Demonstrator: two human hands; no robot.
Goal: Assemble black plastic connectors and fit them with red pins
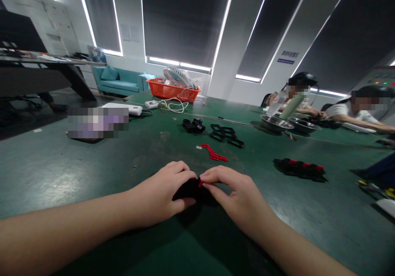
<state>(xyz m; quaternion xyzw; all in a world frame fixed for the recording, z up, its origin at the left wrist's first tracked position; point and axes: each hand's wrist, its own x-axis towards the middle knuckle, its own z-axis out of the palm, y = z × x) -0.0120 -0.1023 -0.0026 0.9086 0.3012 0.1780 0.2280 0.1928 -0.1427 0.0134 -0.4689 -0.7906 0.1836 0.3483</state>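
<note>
My left hand [173, 189] is closed around a dark black part [187, 189] just above the green table [148, 144]. Thumb and fingertips of my right hand [233, 189] pinch a small red piece [200, 183] against the right side of that part. The part's exact shape is lost in shadow and behind my fingers. Beyond my hands lie several loose red plastic pieces [218, 157]. Farther back are several black rectangular frames [236, 143] and a small cluster of black parts [193, 126].
A black assembly with red inserts [299, 169] lies to the right. Metal bowls [277, 124] stand at the back right, near two seated people. An orange basket [174, 91] holding a fan, a white cable [177, 104] and a blurred purple object [97, 124] are farther back.
</note>
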